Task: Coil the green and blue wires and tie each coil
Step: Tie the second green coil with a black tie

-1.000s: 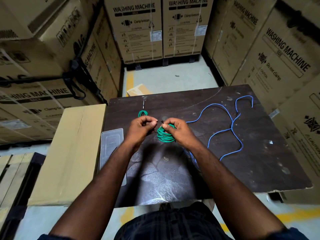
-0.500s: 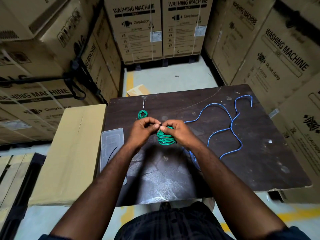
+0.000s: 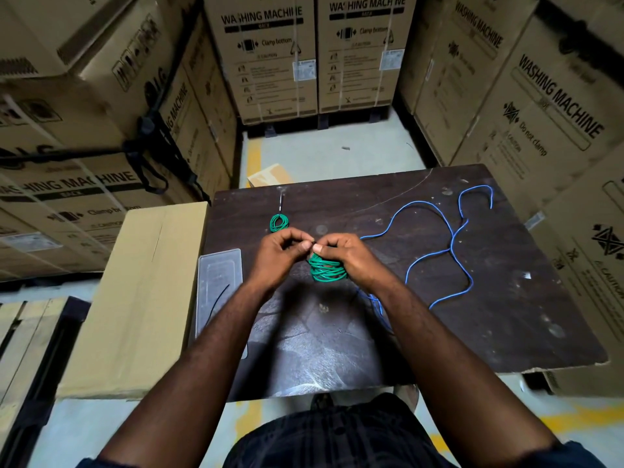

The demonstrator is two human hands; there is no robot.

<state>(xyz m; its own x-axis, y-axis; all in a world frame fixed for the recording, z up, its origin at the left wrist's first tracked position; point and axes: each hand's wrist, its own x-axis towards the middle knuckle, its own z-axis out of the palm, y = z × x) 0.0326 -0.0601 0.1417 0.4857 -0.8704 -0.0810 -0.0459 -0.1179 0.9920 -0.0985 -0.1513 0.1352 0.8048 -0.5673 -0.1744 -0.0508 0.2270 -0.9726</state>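
green coil (image 3: 327,270), gripped by the right hand (image 3: 351,261) above the desk's (image 3: 506,315) middle, now meets the left hand (image 3: 277,256), apparently pinching its end: tying has begun.

This is looking like a warehouse storeroom. Big brown cardboard boxes (image 3: 266,59) printed "WASHING MACHINE" are standing stacked high on every side. They are sitting on a grey concrete floor (image 3: 337,150) with a yellow painted line (image 3: 253,157). A dark scratched wooden board (image 3: 506,315) is serving as a table, and a pale wooden pallet (image 3: 20,332) is lying at the left.
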